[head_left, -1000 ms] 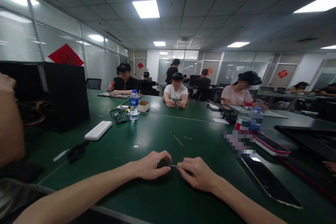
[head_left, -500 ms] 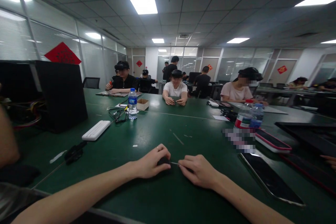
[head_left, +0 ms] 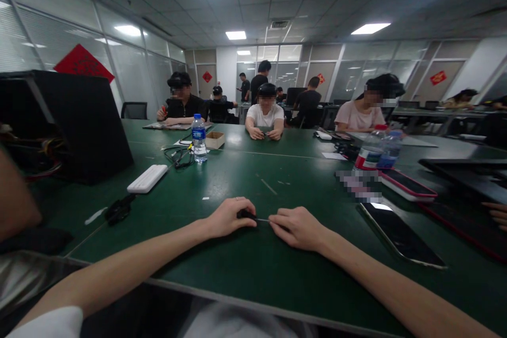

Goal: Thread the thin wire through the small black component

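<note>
My left hand (head_left: pixel 231 217) rests on the green table (head_left: pixel 253 269) with its fingers curled round a small black object (head_left: pixel 245 214). A thin metal pin or wire (head_left: pixel 262 219) sticks out of that object to the right. My right hand (head_left: pixel 298 227) lies just right of it, fingers pinched on the far end of the thin piece. Both hands sit close together near the table's front middle. Most of the black object is hidden under my left fingers.
A dark tablet (head_left: pixel 400 234) and a red-edged phone (head_left: pixel 406 184) lie to the right, water bottles (head_left: pixel 376 150) behind them. A white case (head_left: pixel 148 178), a black clip (head_left: pixel 119 208) and a black computer case (head_left: pixel 75 121) stand left. Several people sit across the table.
The view has tilted down a little, so my hands sit higher in the picture. My left fingers have shifted on the black object; both hands stay together on it.
</note>
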`<action>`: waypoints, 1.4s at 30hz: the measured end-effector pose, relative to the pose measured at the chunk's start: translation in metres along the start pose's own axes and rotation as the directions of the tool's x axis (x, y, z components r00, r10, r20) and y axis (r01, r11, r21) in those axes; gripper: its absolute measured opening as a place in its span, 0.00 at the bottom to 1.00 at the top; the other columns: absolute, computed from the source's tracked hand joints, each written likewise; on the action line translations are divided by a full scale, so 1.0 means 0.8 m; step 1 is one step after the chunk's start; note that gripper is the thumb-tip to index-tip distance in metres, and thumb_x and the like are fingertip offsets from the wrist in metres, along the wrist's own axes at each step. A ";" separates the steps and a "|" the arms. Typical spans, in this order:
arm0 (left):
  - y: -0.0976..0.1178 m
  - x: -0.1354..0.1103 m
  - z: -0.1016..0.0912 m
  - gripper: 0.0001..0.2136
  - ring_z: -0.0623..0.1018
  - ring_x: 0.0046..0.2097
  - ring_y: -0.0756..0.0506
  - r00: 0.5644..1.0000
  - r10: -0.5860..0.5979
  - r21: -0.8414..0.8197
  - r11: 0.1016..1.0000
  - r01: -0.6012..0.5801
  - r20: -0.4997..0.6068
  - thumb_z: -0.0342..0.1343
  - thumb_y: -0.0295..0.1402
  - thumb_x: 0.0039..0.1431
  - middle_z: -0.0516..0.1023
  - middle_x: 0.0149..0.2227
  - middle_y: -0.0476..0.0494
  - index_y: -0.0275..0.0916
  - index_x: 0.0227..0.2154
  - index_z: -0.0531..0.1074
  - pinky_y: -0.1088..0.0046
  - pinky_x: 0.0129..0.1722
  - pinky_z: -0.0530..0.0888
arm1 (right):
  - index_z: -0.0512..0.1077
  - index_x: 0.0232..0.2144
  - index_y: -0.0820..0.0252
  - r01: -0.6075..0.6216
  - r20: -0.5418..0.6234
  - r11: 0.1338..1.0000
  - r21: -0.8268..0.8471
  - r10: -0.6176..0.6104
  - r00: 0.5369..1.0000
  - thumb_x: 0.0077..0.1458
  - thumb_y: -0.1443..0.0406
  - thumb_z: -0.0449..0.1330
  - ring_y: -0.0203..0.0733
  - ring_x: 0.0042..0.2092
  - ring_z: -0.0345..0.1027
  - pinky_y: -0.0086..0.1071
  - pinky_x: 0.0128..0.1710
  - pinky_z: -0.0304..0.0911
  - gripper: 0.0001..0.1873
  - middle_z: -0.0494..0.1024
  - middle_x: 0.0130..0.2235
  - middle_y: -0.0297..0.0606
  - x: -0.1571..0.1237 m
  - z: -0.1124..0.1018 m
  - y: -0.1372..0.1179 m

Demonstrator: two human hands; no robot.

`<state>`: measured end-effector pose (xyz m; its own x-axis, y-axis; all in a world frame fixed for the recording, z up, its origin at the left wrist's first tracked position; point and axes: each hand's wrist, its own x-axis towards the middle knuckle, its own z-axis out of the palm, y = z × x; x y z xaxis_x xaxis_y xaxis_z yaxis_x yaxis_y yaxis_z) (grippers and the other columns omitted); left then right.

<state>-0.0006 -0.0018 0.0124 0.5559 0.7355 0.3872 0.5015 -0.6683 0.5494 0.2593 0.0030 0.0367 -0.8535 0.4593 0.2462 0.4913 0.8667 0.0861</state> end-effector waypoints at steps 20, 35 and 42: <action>-0.005 0.003 -0.004 0.08 0.74 0.40 0.46 0.998 0.051 0.147 0.988 -0.056 0.036 0.64 0.31 0.57 0.75 0.37 0.47 0.38 0.37 0.71 0.73 0.40 0.69 | 0.77 0.40 0.59 -0.003 0.045 0.997 -0.077 0.006 0.999 0.67 0.61 0.48 0.34 0.28 0.63 0.29 0.28 0.48 0.18 0.74 0.32 0.37 0.003 0.007 -0.001; -0.009 0.006 -0.003 0.08 0.74 0.41 0.46 0.998 -0.012 0.143 0.990 0.004 0.060 0.63 0.30 0.58 0.75 0.39 0.48 0.39 0.38 0.70 0.72 0.40 0.69 | 0.76 0.40 0.60 -0.010 0.055 0.998 -0.063 0.013 0.998 0.68 0.61 0.48 0.34 0.28 0.64 0.28 0.28 0.51 0.18 0.75 0.33 0.38 0.003 -0.008 -0.012; -0.013 0.008 -0.009 0.08 0.74 0.41 0.46 0.998 -0.006 0.164 0.987 -0.004 0.060 0.62 0.30 0.58 0.75 0.40 0.48 0.39 0.38 0.69 0.72 0.40 0.69 | 0.76 0.38 0.60 -0.025 0.075 0.999 -0.046 0.028 0.997 0.68 0.62 0.48 0.34 0.28 0.64 0.27 0.28 0.52 0.17 0.75 0.32 0.37 0.002 -0.011 -0.012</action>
<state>-0.0072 0.0109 0.0145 0.5917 0.7313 0.3391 0.6009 -0.6806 0.4192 0.2550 -0.0066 0.0448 -0.8499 0.4969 0.1756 0.5198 0.8452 0.1241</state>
